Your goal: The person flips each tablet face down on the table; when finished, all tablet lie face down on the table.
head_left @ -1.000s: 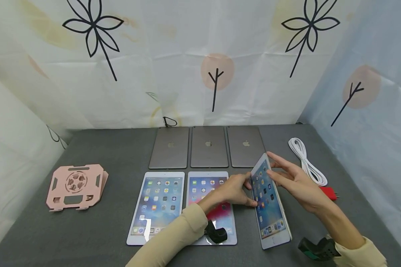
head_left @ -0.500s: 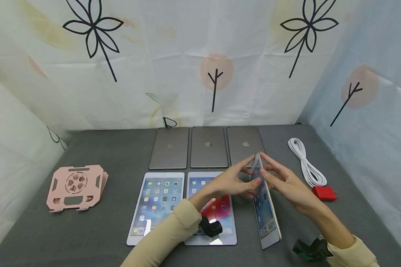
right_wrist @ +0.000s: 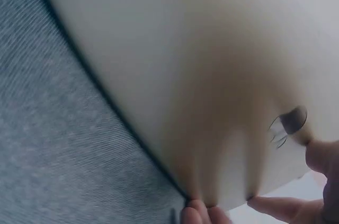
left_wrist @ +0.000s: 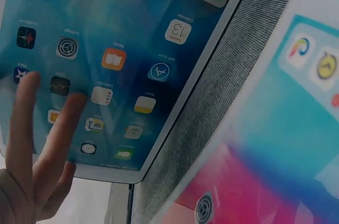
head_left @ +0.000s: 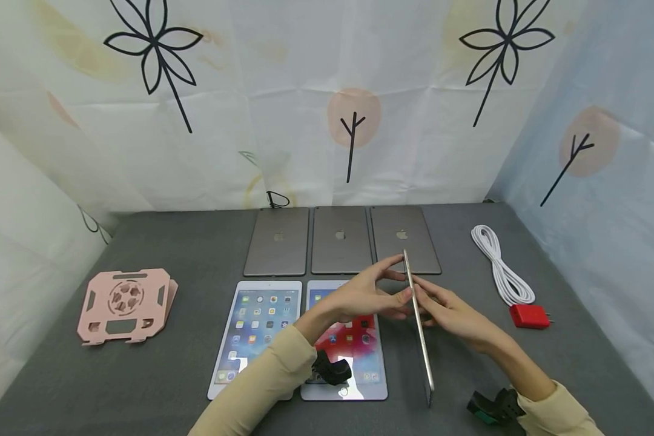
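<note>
A white-fronted tablet (head_left: 421, 342) stands almost edge-on between both hands, its lit screen facing left. My left hand (head_left: 360, 297) holds it from the screen side, the index finger up at its far end. In the left wrist view several fingers (left_wrist: 55, 158) lie against the app icons. My right hand (head_left: 452, 312) holds it from the other side; the right wrist view has the thumb and fingertips at the pale back and its edge, near the dark apple logo (right_wrist: 293, 120). Two more tablets with lit screens lie to the left, one red and blue (head_left: 354, 345), one pale blue (head_left: 258, 333).
Three grey tablets lie face down in a row at the back, among them the right one (head_left: 406, 239). A coiled white cable (head_left: 501, 266) and a red plug (head_left: 530, 316) lie on the right. A pink folding stand (head_left: 125, 303) is at the left of the grey table (head_left: 180, 375).
The tablet has turned from showing its screen to nearly edge-on and shifted slightly left. My right hand has moved left and off the screen side; the left hand has moved slightly left.
</note>
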`<act>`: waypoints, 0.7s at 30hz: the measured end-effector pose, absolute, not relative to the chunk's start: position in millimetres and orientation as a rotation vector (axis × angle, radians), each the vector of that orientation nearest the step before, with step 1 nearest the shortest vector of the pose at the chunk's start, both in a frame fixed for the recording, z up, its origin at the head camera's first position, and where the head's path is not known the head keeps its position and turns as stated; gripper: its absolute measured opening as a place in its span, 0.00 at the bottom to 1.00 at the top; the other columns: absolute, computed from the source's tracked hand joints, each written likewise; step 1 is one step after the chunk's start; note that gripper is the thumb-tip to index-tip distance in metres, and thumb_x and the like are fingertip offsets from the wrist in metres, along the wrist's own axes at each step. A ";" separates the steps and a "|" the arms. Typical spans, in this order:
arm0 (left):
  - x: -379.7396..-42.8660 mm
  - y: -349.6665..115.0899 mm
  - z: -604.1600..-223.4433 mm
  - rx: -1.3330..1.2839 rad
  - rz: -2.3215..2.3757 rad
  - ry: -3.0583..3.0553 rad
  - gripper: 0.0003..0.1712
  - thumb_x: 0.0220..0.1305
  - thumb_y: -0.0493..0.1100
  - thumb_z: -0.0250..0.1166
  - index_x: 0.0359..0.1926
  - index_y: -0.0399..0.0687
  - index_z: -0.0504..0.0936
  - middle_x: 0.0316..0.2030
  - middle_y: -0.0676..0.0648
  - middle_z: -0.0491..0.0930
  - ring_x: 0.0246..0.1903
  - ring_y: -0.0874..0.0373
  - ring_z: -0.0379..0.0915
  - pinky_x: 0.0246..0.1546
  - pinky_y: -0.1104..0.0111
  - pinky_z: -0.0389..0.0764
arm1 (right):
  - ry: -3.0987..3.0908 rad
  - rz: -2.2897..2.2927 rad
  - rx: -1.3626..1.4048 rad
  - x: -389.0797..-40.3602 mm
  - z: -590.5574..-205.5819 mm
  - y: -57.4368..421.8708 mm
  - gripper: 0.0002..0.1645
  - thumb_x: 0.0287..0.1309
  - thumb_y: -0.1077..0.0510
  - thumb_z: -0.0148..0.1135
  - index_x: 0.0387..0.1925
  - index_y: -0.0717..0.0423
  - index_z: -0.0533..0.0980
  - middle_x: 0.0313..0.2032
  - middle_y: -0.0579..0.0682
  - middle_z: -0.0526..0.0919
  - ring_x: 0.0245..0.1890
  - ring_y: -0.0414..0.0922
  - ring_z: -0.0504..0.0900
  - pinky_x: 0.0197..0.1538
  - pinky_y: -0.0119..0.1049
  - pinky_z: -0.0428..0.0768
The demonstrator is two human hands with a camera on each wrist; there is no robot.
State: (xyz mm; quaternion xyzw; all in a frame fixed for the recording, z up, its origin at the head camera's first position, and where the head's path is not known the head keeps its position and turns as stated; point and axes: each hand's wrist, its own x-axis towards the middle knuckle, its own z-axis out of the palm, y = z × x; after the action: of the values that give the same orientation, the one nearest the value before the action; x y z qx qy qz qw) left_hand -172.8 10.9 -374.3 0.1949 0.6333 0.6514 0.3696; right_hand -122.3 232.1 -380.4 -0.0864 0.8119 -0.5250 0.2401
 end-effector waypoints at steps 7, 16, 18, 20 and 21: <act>-174.8 0.7 -373.2 0.474 1.667 1.632 0.48 0.72 0.44 0.64 0.82 0.53 0.46 0.73 0.40 0.62 0.48 0.46 0.86 0.51 0.54 0.86 | 2.233 -1.351 -0.245 -124.2 -385.4 229.4 0.42 0.80 0.44 0.46 0.82 0.58 0.45 0.71 0.71 0.66 0.68 0.63 0.73 0.59 0.51 0.81; -181.1 -14.3 -381.1 0.431 1.653 1.627 0.47 0.60 0.30 0.65 0.78 0.45 0.54 0.70 0.38 0.66 0.42 0.53 0.82 0.35 0.69 0.87 | 2.302 -1.319 -0.261 -123.1 -395.8 238.3 0.48 0.73 0.48 0.59 0.81 0.61 0.47 0.71 0.73 0.61 0.66 0.64 0.73 0.57 0.50 0.82; -181.4 -15.4 -384.0 0.418 1.672 1.590 0.48 0.58 0.27 0.64 0.78 0.45 0.53 0.69 0.37 0.66 0.40 0.54 0.82 0.32 0.70 0.86 | 2.327 -1.326 -0.234 -123.5 -397.2 241.2 0.48 0.73 0.49 0.60 0.80 0.62 0.48 0.70 0.73 0.63 0.65 0.63 0.74 0.55 0.47 0.83; -181.6 -15.7 -387.5 0.418 1.689 1.549 0.50 0.58 0.24 0.63 0.78 0.45 0.52 0.67 0.37 0.67 0.38 0.55 0.81 0.31 0.70 0.86 | 2.344 -1.338 -0.201 -124.7 -398.3 244.1 0.47 0.73 0.49 0.59 0.80 0.64 0.48 0.68 0.72 0.65 0.64 0.62 0.74 0.54 0.44 0.83; -181.5 -15.8 -389.0 0.427 1.694 1.536 0.51 0.58 0.23 0.63 0.79 0.45 0.51 0.66 0.37 0.68 0.37 0.55 0.82 0.30 0.70 0.86 | 2.351 -1.344 -0.183 -125.4 -398.8 245.6 0.48 0.73 0.50 0.59 0.80 0.64 0.48 0.67 0.72 0.66 0.63 0.61 0.75 0.53 0.42 0.83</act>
State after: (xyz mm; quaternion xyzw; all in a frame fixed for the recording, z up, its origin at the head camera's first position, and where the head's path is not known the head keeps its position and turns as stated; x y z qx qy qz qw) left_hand -181.5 -15.8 -389.0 0.1687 0.6062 0.6684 0.3965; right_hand -125.4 245.6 -398.8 -0.0658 0.8464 -0.4840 0.2122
